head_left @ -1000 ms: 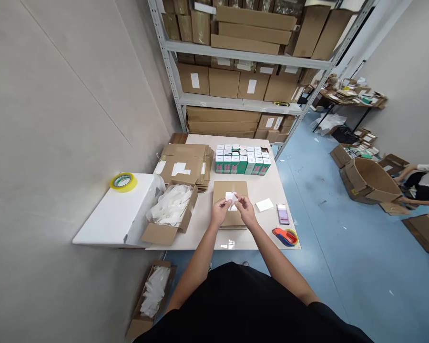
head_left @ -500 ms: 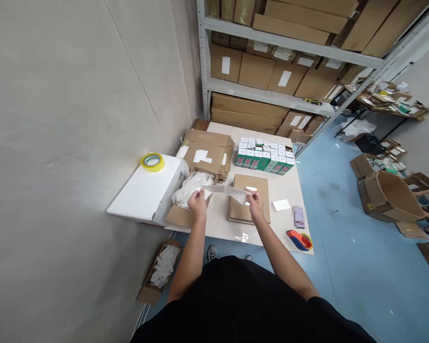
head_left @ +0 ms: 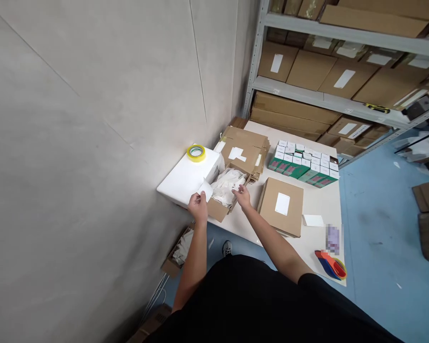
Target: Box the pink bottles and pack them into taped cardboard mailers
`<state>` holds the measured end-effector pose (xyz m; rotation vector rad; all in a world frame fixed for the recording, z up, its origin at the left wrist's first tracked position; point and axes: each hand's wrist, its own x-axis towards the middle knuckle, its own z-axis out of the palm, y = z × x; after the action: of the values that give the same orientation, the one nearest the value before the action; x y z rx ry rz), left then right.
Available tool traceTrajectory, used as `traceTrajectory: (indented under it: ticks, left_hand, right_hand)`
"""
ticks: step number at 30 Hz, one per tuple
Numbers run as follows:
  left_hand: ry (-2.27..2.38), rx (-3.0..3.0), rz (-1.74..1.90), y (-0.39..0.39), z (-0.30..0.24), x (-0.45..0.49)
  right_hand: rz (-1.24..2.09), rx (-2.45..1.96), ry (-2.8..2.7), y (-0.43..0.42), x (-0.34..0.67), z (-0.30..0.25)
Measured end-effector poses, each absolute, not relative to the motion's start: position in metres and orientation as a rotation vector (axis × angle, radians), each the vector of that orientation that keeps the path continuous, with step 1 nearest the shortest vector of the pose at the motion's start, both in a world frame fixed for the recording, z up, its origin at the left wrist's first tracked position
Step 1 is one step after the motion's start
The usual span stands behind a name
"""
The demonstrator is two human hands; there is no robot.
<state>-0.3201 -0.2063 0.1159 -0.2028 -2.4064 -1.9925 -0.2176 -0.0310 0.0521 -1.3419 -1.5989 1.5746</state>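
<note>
My left hand point(head_left: 198, 206) is closed on a piece of white paper point(head_left: 206, 189), held over the near-left end of a small open carton point(head_left: 219, 209). Crumpled white paper strips point(head_left: 227, 185) fill that carton. My right hand point(head_left: 242, 197) is at the carton's right side, its fingers a little apart above the strips, and I see nothing clearly held in them. To its right lies a flat brown cardboard box point(head_left: 293, 196) with a white label point(head_left: 282, 204) on top.
Flattened cartons point(head_left: 248, 138) and rows of green-and-white boxes point(head_left: 303, 164) stand behind. Yellow tape point(head_left: 196, 153) lies on a white foam block point(head_left: 186, 178). A red-and-blue tape dispenser point(head_left: 331, 265) and a white card point(head_left: 312, 220) lie at right. Shelving point(head_left: 289, 85) holds cartons.
Both hands have moved left relative to the table, from the flat box to the carton of strips. White paper stretched between them is now in my left hand only. The view has turned left.
</note>
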Motion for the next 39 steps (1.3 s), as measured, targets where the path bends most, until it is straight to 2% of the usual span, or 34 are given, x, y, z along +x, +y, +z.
traceTrajectory:
  ticks: [5,10,14,19,24,29,33,35,39]
  left_hand:
    - [-2.392,-0.576,-1.816,-0.188,0.112,-0.312]
    - [-2.231,-1.310,-1.673,-0.134,0.107,-0.276]
    - [-2.066,-1.682,-1.479,-0.092,0.102,-0.235]
    - [-1.932,-2.065,-1.349,-0.059,0.098,-0.186]
    - [-1.956,-2.208,-1.529,-0.044,0.091,-0.145]
    - [-2.523,-1.656,-2.140,-0.033,0.070,-0.118]
    - [-2.665,-1.465,-2.536,-0.021,0.057,-0.107]
    - [-2.684,-1.488,-2.519,-0.018,0.053,-0.101]
    - [-2.848,-1.555,-2.249,-0.014,0.042,-0.084]
  right_hand:
    - [1.747,-1.184,-1.569,-0.040,-0.195,0.081]
    - [1.970,-1.057,-1.395,-0.040,-0.149,0.121]
    - [1.849,-1.209,-1.170,-0.029,-0.111,0.135]
    - [1.667,-1.366,-0.936,-0.013,-0.057,0.127]
    - [1.487,-1.388,-0.836,0.004,-0.006,0.115]
    - [1.470,-1.407,-0.899,0.014,0.030,0.106]
    - [1.525,-1.411,-0.964,0.014,0.050,0.091]
    - [1.551,-1.427,-0.975,0.014,0.059,0.080]
    - [1.519,-1.506,-1.061,0.021,0.078,0.055]
